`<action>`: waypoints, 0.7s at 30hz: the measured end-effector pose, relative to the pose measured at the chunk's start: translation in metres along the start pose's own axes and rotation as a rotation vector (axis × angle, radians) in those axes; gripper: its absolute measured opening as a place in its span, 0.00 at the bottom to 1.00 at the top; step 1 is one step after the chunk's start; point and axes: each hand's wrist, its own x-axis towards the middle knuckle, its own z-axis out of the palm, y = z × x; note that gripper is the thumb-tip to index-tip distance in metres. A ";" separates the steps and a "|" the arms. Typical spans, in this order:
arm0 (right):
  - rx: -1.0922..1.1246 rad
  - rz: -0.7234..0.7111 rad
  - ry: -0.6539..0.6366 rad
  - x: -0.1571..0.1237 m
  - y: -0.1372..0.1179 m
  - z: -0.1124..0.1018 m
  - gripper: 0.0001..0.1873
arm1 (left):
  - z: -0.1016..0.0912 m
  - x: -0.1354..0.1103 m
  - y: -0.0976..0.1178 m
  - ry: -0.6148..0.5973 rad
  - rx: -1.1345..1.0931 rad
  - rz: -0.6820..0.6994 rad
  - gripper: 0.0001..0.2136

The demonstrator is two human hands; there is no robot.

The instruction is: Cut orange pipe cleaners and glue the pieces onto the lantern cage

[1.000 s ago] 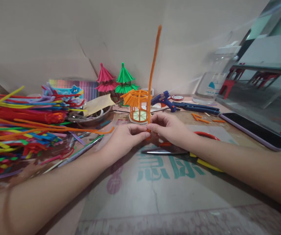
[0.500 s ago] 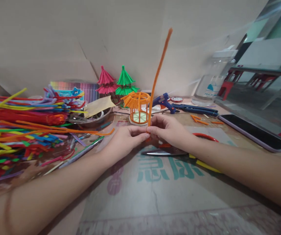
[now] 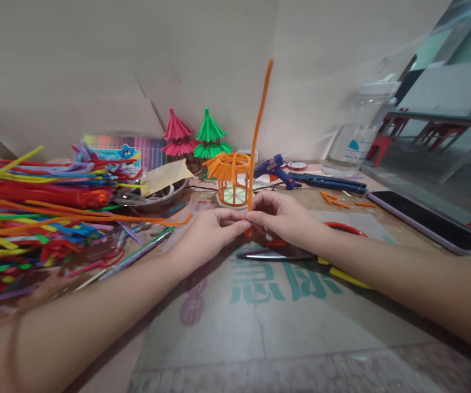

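Observation:
An orange pipe cleaner [image 3: 260,120] stands nearly upright between my hands, its lower end pinched in the fingertips of both. My left hand [image 3: 213,233] is closed on it from the left; my right hand [image 3: 282,215] is closed on it from the right, and the fingertips meet. A short bit of its end shows below them. Just behind stands a small round orange pavilion [image 3: 228,180] of pipe cleaners on a pale base, its roof strips covering the left part. Scissors [image 3: 276,253] with red handles lie under my right hand and wrist, partly hidden.
Loose coloured pipe cleaners [image 3: 47,218] crowd the left, beside a metal bowl [image 3: 153,204]. Pink [image 3: 177,134] and green [image 3: 211,136] pipe-cleaner roofs stand behind. A blue glue gun [image 3: 274,170], blue pliers-like tool [image 3: 329,183], phone [image 3: 428,221] and clear jug [image 3: 348,136] line the right.
The upper end of the orange pipe cleaner has swung left and dropped a little, so it stands straighter. Both hands stay nearly in place, still pinching it.

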 end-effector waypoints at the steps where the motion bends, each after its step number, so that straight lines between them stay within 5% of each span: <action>1: 0.001 0.000 -0.001 0.000 0.000 0.000 0.09 | 0.000 0.000 0.000 0.000 0.006 -0.001 0.09; 14: 0.079 -0.006 0.055 0.000 0.001 0.000 0.10 | -0.001 -0.001 0.005 0.059 0.027 0.018 0.11; 21: -0.245 0.010 0.008 0.001 -0.001 -0.003 0.11 | -0.003 -0.002 0.010 0.176 -0.079 -0.030 0.11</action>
